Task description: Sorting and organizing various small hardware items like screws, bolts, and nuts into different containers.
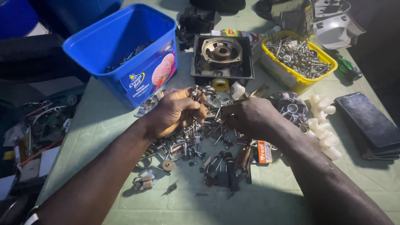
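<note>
Bolts and screws [196, 139] heaped mid-table [266, 196], between blue tub [125, 46] and yellow tray of fasteners [298, 58]. Left hand [177, 111] curled shut, pinching a slim bolt [195, 95] upright above heap. Right hand [250, 116] knuckles up, fingers bent down into pile; grip hidden, cannot tell. White pipe fittings [323, 127] just beside right wrist; dark phone [368, 121] farther right.

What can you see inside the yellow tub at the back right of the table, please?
The yellow tub is heaped with silver screws, bolts and washers. Its floor and whatever lies beneath the top layer are covered.
</note>
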